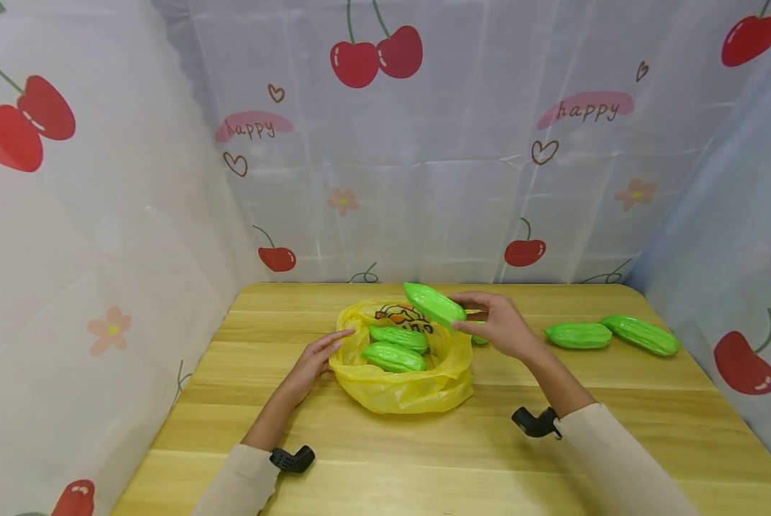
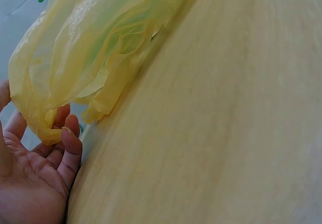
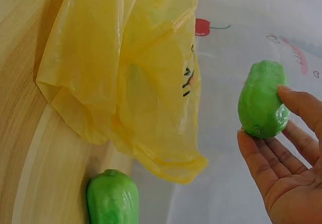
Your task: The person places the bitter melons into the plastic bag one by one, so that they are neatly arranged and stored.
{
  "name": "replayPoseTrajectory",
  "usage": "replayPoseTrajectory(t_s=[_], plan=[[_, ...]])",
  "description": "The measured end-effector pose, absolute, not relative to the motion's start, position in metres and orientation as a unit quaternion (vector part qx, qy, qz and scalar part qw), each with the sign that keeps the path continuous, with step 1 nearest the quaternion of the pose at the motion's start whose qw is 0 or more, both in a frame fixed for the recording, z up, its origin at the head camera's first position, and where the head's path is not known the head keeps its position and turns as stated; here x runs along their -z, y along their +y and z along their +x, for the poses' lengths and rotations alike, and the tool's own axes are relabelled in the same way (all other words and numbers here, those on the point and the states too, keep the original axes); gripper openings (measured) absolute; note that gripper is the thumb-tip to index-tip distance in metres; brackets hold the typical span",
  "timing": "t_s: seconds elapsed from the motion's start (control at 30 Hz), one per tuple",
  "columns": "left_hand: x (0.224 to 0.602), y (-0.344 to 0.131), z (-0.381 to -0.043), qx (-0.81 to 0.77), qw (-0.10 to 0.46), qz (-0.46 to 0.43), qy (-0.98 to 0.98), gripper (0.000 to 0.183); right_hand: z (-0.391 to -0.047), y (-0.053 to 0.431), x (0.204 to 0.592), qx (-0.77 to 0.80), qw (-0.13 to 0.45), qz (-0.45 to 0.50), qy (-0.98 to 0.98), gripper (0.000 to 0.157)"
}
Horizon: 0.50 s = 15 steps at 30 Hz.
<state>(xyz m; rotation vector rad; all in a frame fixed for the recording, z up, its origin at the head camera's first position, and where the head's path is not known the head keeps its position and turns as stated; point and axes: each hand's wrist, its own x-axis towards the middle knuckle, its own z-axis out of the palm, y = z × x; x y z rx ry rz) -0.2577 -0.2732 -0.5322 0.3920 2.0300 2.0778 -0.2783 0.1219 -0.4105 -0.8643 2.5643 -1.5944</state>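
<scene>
A yellow plastic bag (image 1: pixel 405 393) stands on the table with its mouth spread wide. Two bright green, ridged gourds (image 1: pixel 393 357) lie inside, one behind the other. At the bag's left rim, my left hand (image 1: pixel 311 365) holds the edge between thumb and curled fingers; the left wrist view shows the bag's folded lip (image 2: pixel 48 133) among them. My right hand (image 1: pixel 498 326) pinches another green gourd (image 1: pixel 433 304) by one end, tilted over the bag's far right side. In the right wrist view, thumb and fingertips grip this gourd (image 3: pixel 262 100) from opposite sides.
One gourd (image 3: pixel 113 199) lies on the table just right of the bag, mostly behind my right hand in the head view. Farther right lie two more gourds (image 1: pixel 579 335), ends touching. A cherry-print curtain (image 1: pixel 385 179) hangs behind the wooden table (image 1: pixel 385 466) and at both sides.
</scene>
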Motion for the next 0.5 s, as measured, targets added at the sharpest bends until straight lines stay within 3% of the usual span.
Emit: replayPoseTrajectory(t_s=[0.5], plan=[[0.534,-0.274,-0.258,-0.705,0.107,0.130,0.689,0.047,-0.291,0.096,0.418,0.449,-0.018,-0.328,0.831,0.047]])
